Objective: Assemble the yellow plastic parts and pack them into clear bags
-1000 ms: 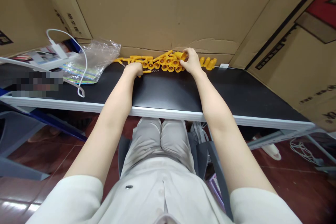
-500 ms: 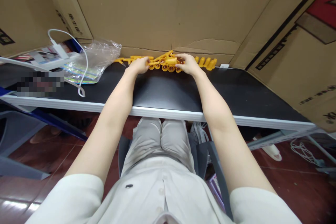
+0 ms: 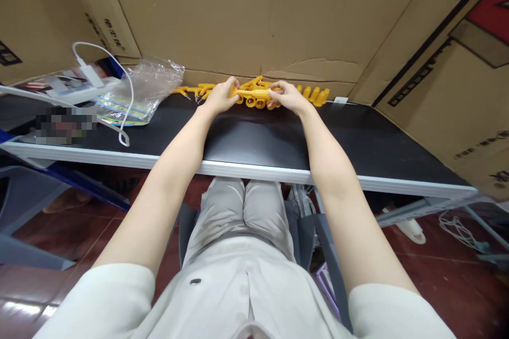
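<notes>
A heap of small yellow plastic parts (image 3: pixel 314 96) lies along the far edge of the black table (image 3: pixel 254 143), against the cardboard wall. My left hand (image 3: pixel 220 96) and my right hand (image 3: pixel 288 96) are both closed on the two ends of one long yellow plastic piece (image 3: pixel 254 95), held level just above the heap. Several round yellow caps sit right under and behind the piece. More thin yellow pieces (image 3: pixel 191 89) spread out to the left of my left hand.
A crumpled clear plastic bag (image 3: pixel 145 87) lies on the table at the left, beside a white charger with its cable (image 3: pixel 119 79) and some printed packets. Large cardboard boxes (image 3: pixel 254 10) close off the back and right. A white cable (image 3: pixel 457 225) lies on the floor at the right.
My left hand has moved right from the thin pieces to the middle of the heap. Both hands have come together and now grip one long yellow piece between them.
</notes>
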Available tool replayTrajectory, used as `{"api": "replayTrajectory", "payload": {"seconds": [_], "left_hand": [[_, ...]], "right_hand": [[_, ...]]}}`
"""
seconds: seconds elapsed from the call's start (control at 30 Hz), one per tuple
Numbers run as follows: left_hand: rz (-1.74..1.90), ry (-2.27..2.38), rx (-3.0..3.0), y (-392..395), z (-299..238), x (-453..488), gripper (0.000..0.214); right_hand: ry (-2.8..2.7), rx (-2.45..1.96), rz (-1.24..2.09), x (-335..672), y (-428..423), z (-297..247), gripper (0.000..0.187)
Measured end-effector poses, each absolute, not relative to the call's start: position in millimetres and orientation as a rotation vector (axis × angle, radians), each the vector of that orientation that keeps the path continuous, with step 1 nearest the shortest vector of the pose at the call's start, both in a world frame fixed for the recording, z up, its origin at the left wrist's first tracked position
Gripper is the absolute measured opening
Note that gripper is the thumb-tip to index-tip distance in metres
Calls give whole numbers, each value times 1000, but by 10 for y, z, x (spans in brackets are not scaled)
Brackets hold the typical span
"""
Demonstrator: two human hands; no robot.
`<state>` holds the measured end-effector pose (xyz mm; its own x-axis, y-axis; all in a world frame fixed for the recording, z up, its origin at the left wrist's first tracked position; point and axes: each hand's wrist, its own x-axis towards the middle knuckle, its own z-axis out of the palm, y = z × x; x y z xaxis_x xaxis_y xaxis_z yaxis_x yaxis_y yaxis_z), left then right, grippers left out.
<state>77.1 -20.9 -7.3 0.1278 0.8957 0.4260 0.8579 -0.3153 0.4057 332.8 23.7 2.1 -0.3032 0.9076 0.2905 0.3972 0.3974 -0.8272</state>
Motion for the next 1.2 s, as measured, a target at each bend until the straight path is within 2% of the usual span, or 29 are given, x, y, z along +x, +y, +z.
{"api": "replayTrajectory", "payload": {"seconds": [0.2, 0.33, 0.47, 0.7, 0.9, 0.97, 1.1, 1.2], "left_hand": [[947, 1847, 2283, -229, -72, 804, 42], [962, 1868, 2251, -250, -52, 809, 41], [991, 1818, 2277, -275, -15, 834, 45], [1002, 1793, 2319, -310, 5, 903, 47], [1024, 1836, 2274, -299, -15, 924, 45], [1031, 1850, 2262, -288, -25, 924, 44], [1038, 1852, 2248, -274, -36, 908, 44], [1034, 1864, 2239, -277, -32, 904, 45]], "right_hand": [[-1737, -1140, 1049, 3286, 121, 109, 39], [-1729, -1109, 1109, 3310, 34, 141, 34], [-1732, -1080, 1141, 3356, 33, 139, 40], [-1663, -1155, 1158, 3294, 138, 82, 70], [-1655, -1302, 1148, 3271, 159, 87, 82], [-1688, -1278, 1216, 3310, 138, 116, 79], [-1738, -1096, 1224, 3382, 42, 170, 54], [-1723, -1062, 1160, 3384, -16, 179, 43]]}}
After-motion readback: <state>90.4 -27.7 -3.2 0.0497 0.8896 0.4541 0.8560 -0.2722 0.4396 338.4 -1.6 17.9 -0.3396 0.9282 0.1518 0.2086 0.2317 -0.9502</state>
